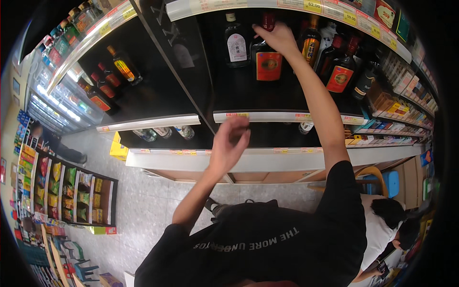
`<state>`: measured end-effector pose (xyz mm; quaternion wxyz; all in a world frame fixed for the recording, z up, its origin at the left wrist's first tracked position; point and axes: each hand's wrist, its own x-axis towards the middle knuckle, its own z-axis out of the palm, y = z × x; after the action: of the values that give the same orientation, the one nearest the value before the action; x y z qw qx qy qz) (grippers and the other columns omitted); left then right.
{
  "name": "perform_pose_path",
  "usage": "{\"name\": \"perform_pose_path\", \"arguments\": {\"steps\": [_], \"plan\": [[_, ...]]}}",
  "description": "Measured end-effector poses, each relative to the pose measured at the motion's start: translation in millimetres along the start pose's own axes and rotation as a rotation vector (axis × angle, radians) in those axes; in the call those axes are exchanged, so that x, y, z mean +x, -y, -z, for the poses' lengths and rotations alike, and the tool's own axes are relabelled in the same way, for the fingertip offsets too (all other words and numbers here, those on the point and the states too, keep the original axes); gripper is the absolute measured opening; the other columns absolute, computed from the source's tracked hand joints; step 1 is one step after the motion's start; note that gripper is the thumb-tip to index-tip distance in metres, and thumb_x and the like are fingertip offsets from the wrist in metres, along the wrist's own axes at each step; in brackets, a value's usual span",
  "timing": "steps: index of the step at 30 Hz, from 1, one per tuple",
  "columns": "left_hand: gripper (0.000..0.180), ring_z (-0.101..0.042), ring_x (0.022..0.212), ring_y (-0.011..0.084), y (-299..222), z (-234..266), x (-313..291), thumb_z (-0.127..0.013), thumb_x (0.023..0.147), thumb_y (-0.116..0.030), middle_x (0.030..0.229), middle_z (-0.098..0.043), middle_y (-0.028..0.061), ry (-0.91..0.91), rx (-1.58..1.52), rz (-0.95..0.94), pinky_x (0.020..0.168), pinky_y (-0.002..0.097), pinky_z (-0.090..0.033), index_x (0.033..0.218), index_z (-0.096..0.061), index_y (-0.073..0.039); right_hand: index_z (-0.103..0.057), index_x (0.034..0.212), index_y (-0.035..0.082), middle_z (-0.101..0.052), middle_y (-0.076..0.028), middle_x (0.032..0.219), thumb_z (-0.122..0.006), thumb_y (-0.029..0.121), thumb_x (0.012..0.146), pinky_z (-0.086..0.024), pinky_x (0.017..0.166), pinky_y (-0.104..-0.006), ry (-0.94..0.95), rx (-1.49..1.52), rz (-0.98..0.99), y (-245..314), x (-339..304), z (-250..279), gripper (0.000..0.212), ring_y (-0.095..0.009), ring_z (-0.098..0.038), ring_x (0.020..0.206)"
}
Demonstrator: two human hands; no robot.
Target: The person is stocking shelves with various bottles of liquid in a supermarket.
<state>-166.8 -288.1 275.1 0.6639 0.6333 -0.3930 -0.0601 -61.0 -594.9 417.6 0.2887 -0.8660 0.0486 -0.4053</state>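
Observation:
My right hand (277, 38) reaches up to the black shelf and grips the neck of a dark bottle with a red cap and an orange-red label (267, 64). A dark bottle with a white label (236, 45) stands just left of it, and a bottle with a gold label (311, 45) just right. My left hand (230, 143) hangs lower, in front of the white shelf edge (287, 116), fingers loosely curled and holding nothing.
More dark bottles with red labels (340, 74) stand to the right, others (103, 98) on the left shelf section. Small boxes (397, 115) fill racks at far right. A snack rack (71, 191) stands on the tiled floor at left. Another person (382, 225) crouches at lower right.

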Motion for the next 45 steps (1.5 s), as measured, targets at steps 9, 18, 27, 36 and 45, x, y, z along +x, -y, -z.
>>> {"name": "perform_pose_path", "arguments": {"steps": [9,18,27,36,45], "plan": [[0.092,-0.054,0.129,0.0332,36,-16,143,-0.086,0.077,-0.027,0.137,-0.051,0.0309,-0.085,0.440,-0.019,0.107,0.0415,-0.044,0.144,-0.034,0.009,-0.072,0.096,0.007,-0.072,-0.015,0.085,-0.071,0.047,0.080,-0.054,0.075,-0.0379,-0.176,0.130,0.079,-2,-8,-14,0.043,-0.029,-0.071,0.082],[0.093,-0.062,0.117,0.0253,63,-20,183,-0.093,0.068,-0.029,0.121,-0.066,0.0207,0.079,0.340,0.113,0.104,0.0346,-0.045,0.137,-0.042,0.011,-0.078,0.085,0.004,-0.065,-0.004,0.072,-0.064,0.032,0.090,-0.046,0.068,-0.0304,0.113,0.216,0.022,17,-26,1,0.031,-0.014,-0.061,0.071],[0.071,-0.064,0.111,0.0341,34,-39,168,-0.092,0.066,-0.017,0.120,-0.065,0.0210,0.138,0.287,-0.061,0.095,0.0380,-0.051,0.124,-0.057,0.003,-0.065,0.083,0.000,-0.075,-0.009,0.084,-0.066,0.009,0.088,-0.054,0.074,-0.0295,-0.231,0.529,0.032,27,-96,40,0.011,-0.016,-0.072,0.080],[0.060,-0.063,0.104,0.0311,-13,-41,107,-0.080,0.067,0.002,0.118,-0.064,0.0154,0.007,0.314,-0.503,0.093,0.0384,-0.051,0.122,-0.058,0.001,-0.063,0.097,-0.001,-0.073,-0.014,0.087,-0.062,0.003,0.094,-0.053,0.080,-0.0326,-0.248,0.593,0.361,82,-175,87,0.005,-0.022,-0.069,0.087],[0.058,-0.058,0.118,0.0355,-42,28,-21,-0.078,0.074,-0.014,0.129,-0.061,0.0145,0.046,0.530,-0.541,0.097,0.0431,-0.051,0.126,-0.058,0.000,-0.049,0.086,0.009,-0.070,-0.008,0.071,-0.063,0.021,0.089,-0.057,0.067,-0.0388,-0.105,0.860,0.481,149,-228,66,0.018,-0.026,-0.071,0.067]]}}
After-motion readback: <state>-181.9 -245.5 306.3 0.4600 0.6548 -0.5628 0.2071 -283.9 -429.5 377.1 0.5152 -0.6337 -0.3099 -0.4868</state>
